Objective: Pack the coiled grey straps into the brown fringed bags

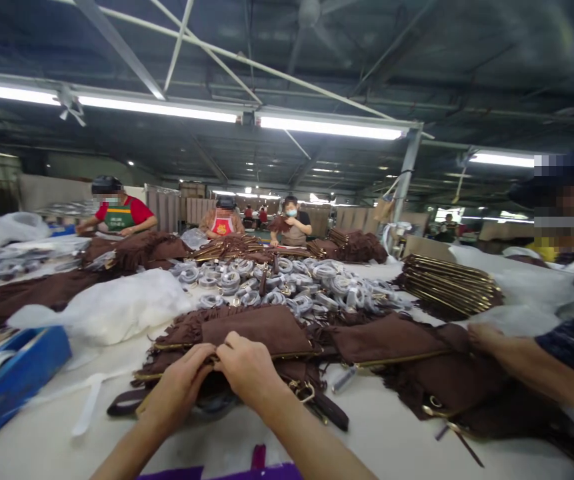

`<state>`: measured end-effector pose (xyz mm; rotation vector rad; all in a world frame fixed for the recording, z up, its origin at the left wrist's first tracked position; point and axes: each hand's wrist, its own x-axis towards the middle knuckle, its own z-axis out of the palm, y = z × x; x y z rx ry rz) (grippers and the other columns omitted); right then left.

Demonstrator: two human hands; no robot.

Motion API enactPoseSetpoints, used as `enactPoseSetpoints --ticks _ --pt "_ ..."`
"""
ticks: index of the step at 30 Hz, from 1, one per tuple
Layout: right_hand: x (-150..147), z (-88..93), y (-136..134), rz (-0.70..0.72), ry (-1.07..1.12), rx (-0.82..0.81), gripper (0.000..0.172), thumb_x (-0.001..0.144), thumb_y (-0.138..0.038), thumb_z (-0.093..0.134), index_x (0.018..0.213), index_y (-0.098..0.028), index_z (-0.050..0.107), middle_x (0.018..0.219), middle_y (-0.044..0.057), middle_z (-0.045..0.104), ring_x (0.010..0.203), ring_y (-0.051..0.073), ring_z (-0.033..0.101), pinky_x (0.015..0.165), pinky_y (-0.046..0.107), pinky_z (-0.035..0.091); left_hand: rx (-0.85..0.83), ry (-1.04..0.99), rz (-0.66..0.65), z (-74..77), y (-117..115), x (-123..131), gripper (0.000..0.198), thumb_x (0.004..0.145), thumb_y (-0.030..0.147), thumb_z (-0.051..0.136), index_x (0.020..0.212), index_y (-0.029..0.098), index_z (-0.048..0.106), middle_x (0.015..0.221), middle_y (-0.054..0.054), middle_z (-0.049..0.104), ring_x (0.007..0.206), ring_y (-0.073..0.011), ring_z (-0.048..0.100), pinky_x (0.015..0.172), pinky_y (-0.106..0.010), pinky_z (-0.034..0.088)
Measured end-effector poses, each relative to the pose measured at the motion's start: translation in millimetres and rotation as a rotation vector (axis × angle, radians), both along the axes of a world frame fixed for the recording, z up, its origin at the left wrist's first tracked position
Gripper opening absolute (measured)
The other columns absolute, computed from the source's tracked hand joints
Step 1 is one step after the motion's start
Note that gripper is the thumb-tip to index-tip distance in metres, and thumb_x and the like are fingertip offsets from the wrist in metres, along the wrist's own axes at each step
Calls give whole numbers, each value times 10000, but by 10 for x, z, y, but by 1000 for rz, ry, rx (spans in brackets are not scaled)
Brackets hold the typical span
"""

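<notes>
Directly in front of me lies a brown fringed bag (257,327) with a gold zipper along its edge, on top of more brown bags. My left hand (179,383) is closed, its fingertips pinching the bag's near edge. Right beside it my right hand (247,367) pinches the same edge, the two hands' fingertips almost touching. What exactly lies between the fingertips is hidden. A dark strap (329,408) with gold hardware hangs out to the right of my right hand, and a strap loop (124,403) sticks out on the left.
A blue tape dispenser (21,380) stands at the left. Behind the bags lie many coiled, grey-wrapped straps (287,277) and a white plastic bag (131,303). At the right, a co-worker's arm (531,367) reaches to other brown bags (391,337). Several people work across the table.
</notes>
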<state>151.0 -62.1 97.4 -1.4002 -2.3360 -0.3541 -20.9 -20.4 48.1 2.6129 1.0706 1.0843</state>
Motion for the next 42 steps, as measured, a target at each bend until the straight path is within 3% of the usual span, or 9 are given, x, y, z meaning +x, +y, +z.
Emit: enactPoseSetpoints --ticks 6,12,15,22,26,29,33,38,42 --pt "81 235 108 6 -217 31 142 857 -366 635 890 -230 658 935 27 640 917 199 584 727 292 441 85 54 31 -21 127 -26 277 950 353 353 1067 239 577 1122 -62 689 1039 -229 658 902 -310 530" --pt "1235 88 -22 -469 -163 -72 107 856 -200 609 787 -156 678 820 112 660 801 240 624 667 326 390 15 57 202 -124 320 -328 324 928 340 333 1103 212 574 1179 -92 685 1085 -240 645 969 -356 502" --pt "1548 -24 -87 -493 -156 -106 71 851 -221 622 822 -190 680 863 85 662 838 237 621 704 326 386 -30 101 183 -105 299 -418 298 906 301 361 1097 221 576 1226 -78 664 1127 -227 616 982 -345 486" --pt "840 -171 84 -148 -55 10 131 857 -228 632 987 -215 628 1063 63 636 1006 229 561 855 324 385 124 312 276 187 72 -84 174 805 303 576 947 220 631 1102 -81 674 1009 -302 559 872 -452 436" --pt "699 -148 331 -150 -100 -15 37 876 -251 619 892 -228 643 973 28 671 930 200 601 762 275 404 76 354 262 195 215 15 153 869 185 473 871 200 626 1001 -89 689 952 -272 588 843 -408 429" --pt "716 -73 460 -213 -64 -2 144 949 -245 503 883 -222 629 898 19 682 876 172 624 705 244 400 29 300 316 272 356 51 292 953 225 337 821 202 596 854 -85 686 858 -251 606 792 -384 437" --pt "679 -61 491 -268 -23 6 210 975 -213 402 917 -200 604 905 60 679 873 191 633 693 257 408 -5 247 336 385 345 79 312 962 214 299 928 182 608 934 -116 680 930 -258 612 815 -374 453" --pt "774 -281 374 -80 -48 -86 161 870 -137 493 905 -203 636 948 76 673 898 227 636 759 306 458 -110 269 103 247 107 -275 250 907 321 507 1118 275 633 1182 -2 676 1086 -168 598 950 -244 445" --pt "887 -337 286 85 122 -116 230 885 -241 495 1078 -243 621 1125 75 659 1018 224 625 889 329 469 -185 173 415 78 129 -993 360 930 176 363 1184 249 608 1192 -34 673 1091 -176 605 956 -288 457"
